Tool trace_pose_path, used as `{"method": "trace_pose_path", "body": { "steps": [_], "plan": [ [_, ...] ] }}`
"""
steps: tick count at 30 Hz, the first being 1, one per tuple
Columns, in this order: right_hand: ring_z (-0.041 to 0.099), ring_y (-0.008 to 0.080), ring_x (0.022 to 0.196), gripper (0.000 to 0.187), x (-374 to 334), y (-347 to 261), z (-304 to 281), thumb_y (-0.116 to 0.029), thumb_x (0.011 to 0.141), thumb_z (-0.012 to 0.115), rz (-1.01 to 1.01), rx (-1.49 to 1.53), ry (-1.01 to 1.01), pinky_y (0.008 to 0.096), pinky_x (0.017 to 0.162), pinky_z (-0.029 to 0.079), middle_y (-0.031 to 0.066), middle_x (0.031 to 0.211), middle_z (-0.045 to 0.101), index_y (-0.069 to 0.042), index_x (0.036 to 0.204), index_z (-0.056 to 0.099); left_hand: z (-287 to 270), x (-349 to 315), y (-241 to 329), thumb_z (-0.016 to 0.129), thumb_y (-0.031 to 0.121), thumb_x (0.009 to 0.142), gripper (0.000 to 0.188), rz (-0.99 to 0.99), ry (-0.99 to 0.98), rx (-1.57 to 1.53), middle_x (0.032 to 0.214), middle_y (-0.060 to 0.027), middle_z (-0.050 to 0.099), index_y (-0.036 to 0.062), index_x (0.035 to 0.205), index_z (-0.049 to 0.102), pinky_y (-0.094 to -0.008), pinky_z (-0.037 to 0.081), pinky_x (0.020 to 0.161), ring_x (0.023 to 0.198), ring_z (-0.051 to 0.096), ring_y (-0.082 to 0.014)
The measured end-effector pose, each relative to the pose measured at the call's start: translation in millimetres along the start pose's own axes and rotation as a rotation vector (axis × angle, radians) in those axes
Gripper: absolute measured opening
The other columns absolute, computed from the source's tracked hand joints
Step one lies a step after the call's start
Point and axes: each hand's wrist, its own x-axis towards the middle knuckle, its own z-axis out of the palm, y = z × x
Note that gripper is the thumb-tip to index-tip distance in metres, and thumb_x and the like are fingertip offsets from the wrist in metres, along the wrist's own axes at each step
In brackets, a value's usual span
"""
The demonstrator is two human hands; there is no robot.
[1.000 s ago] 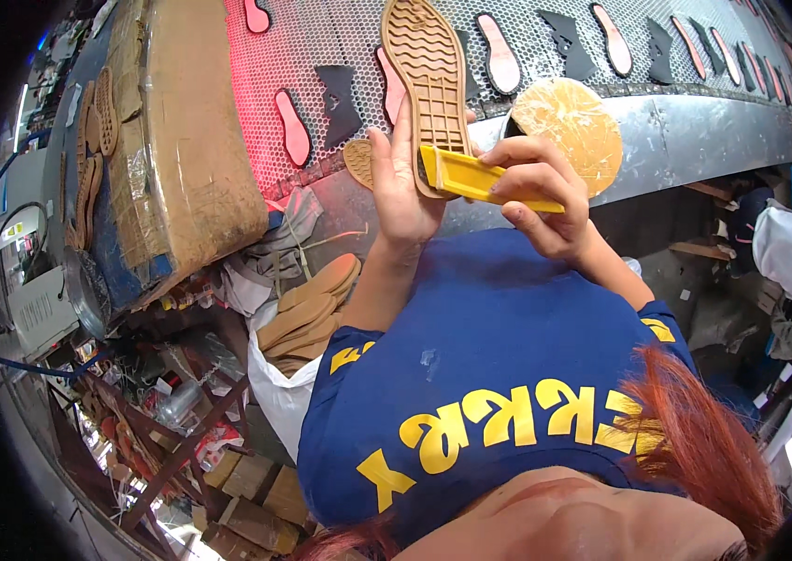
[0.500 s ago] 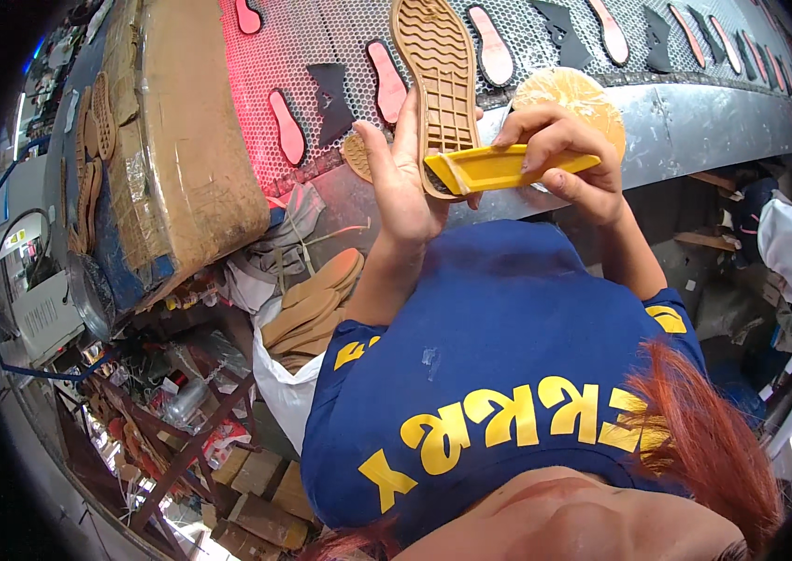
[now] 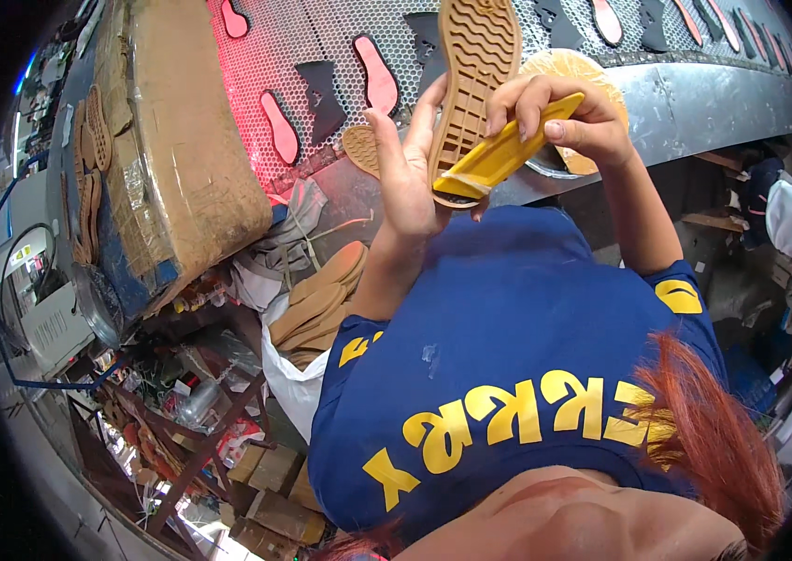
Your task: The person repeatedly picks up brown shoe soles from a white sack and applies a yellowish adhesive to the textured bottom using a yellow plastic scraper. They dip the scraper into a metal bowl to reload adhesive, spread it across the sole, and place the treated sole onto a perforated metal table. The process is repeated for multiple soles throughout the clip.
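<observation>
A tan shoe sole (image 3: 476, 65) with wavy and grid tread stands upright in front of me, leaning slightly right. My left hand (image 3: 407, 178) holds it by its lower left side, fingers partly hidden behind it and thumb stretched out. In my right hand (image 3: 571, 122) is a flat yellow tool (image 3: 497, 161) with a pale strip near its lower end; its exact kind is unclear. Its lower end touches or overlaps the sole's bottom end, where a dark patch shows. Another tan sole (image 3: 358, 150) lies on the bench left of my left hand.
A mesh surface (image 3: 344, 28) carries several pink-and-black insoles (image 3: 379, 79) and black cut pieces (image 3: 321, 98). Behind my right hand is a round yellowish disc (image 3: 575, 64). A large cardboard piece (image 3: 195, 140) stands left. Tan soles fill a white sack (image 3: 291, 388) beside me.
The sole has moved right and now leans right. My right hand has tipped the yellow tool steeper, its upper end raised, its lower end still at the sole's bottom.
</observation>
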Motion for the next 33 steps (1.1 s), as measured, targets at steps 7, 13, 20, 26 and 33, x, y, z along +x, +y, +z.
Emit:
{"method": "trace_pose_path", "body": {
  "steps": [7, 13, 20, 26, 33],
  "plan": [
    [0.057, 0.0239, 0.102, 0.022, 8, -1, -5, -0.026, 0.090, 0.058, 0.047, 0.010, -0.063, 0.0368, 0.095, 0.042, 0.0160, 0.103, 0.062, -0.004, 0.092, 0.059, 2, -4, 3, 0.004, 0.084, 0.080, 0.108, -0.075, -0.027, 0.000, 0.111, -0.0239, 0.057, 0.0005, 0.147, 0.020, -0.0278, 0.046, 0.036, 0.065, 0.065, -0.0249],
    [0.059, 0.0241, 0.095, 0.022, 12, -12, -10, -0.026, 0.091, 0.058, 0.133, -0.018, -0.117, 0.0372, 0.090, 0.045, 0.0174, 0.097, 0.062, -0.006, 0.083, 0.056, 4, -4, 5, 0.004, 0.085, 0.079, 0.108, -0.144, -0.092, -0.052, 0.104, -0.0223, 0.060, 0.0023, 0.147, 0.021, -0.0279, 0.048, 0.040, 0.065, 0.065, -0.0245],
    [0.059, 0.0222, 0.090, 0.018, 14, -26, -16, -0.019, 0.092, 0.059, 0.095, -0.112, -0.199, 0.0358, 0.086, 0.046, 0.0157, 0.094, 0.065, -0.006, 0.081, 0.055, 1, -4, 1, 0.003, 0.085, 0.079, 0.111, -0.167, -0.131, -0.019, 0.098, -0.0164, 0.062, -0.0015, 0.143, 0.032, -0.0305, 0.054, 0.057, 0.068, 0.064, -0.0212],
    [0.060, 0.0213, 0.095, 0.005, -25, -14, -49, -0.012, 0.094, 0.056, -0.265, -0.047, -0.013, 0.0297, 0.081, 0.048, 0.0152, 0.100, 0.064, -0.009, 0.090, 0.056, -19, 1, 0, 0.008, 0.078, 0.086, 0.100, -0.094, -0.227, -0.092, 0.113, -0.0179, 0.060, -0.0013, 0.144, 0.030, -0.0332, 0.056, 0.067, 0.077, 0.066, -0.0217],
    [0.057, 0.0087, 0.076, 0.014, -97, 60, -61, -0.012, 0.097, 0.053, 0.129, -0.490, 0.955, 0.0257, 0.070, 0.048, 0.0036, 0.099, 0.067, -0.004, 0.102, 0.063, -37, 5, -9, 0.048, 0.012, 0.097, 0.054, 0.228, -0.040, -0.254, 0.128, -0.0180, 0.051, 0.0035, 0.145, 0.026, -0.0451, 0.046, 0.102, 0.123, 0.051, -0.0322]
  ]
}}
